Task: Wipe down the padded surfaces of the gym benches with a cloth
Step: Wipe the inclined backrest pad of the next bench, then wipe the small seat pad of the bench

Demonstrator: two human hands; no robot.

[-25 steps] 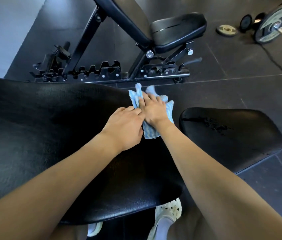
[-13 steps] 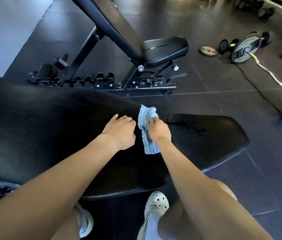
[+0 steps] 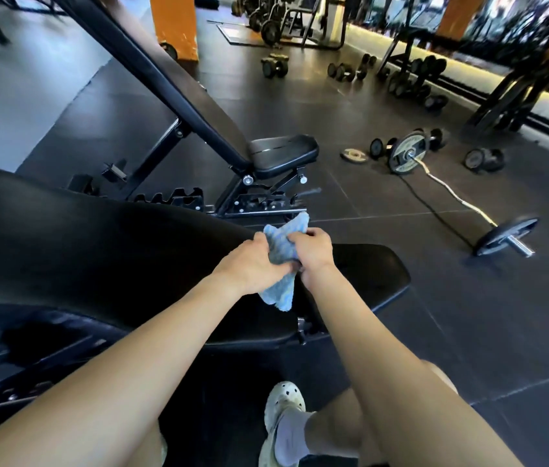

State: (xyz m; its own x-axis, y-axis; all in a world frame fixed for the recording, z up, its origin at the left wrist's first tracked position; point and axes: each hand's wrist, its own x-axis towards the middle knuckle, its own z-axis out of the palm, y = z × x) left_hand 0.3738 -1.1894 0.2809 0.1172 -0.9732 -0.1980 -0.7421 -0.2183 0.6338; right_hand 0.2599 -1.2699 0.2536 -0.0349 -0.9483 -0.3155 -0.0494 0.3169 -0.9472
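A light blue cloth [image 3: 282,247] is bunched between both hands, lifted just above the near bench. My left hand [image 3: 252,264] grips its lower part and my right hand [image 3: 313,252] pinches its upper part. Beneath them lies the near bench's long black back pad [image 3: 81,244], with its smaller black seat pad [image 3: 371,274] to the right. A second black bench stands behind, its back pad [image 3: 178,85] inclined and its seat pad [image 3: 283,151] facing right.
A curl bar with weight plates [image 3: 408,153] lies on the dark rubber floor at right, beside a loose plate [image 3: 353,155] and several dumbbells [image 3: 484,159]. Racks and more dumbbells stand farther back. My foot in a white clog [image 3: 283,404] is below the bench.
The cloth has been lifted off the pad, and my left hand, which rested on the pad, now grips it together with the right. The view has tilted up and back.
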